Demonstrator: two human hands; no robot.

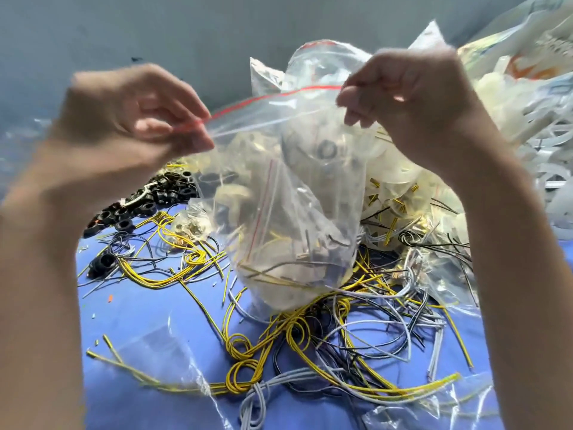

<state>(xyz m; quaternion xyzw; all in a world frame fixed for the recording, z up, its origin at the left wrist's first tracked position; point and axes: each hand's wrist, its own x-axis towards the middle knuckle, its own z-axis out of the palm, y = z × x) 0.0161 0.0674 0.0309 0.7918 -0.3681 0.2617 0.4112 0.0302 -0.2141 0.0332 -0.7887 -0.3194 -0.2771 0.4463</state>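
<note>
two hands raised: left hand [133,119] and right hand [412,100] each pinch the red-striped top edge of one clear plastic zip bag [294,193], held up above loose yellow and grey wires [279,346] on a blue table [148,308]; black plastic rings [148,200] heaped behind.

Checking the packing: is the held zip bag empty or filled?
Partly filled: zip bag holds wire pieces and a smaller bag in its lower part.

both forearms rise from 7 and 5 o'clock, wrists bent inward. left hand [133,119] at 10 o'clock, right hand [409,100] at 1 o'clock, both blurred — thumb and curled fingers of each pinch the top edge of the clear bag [294,181].
</note>
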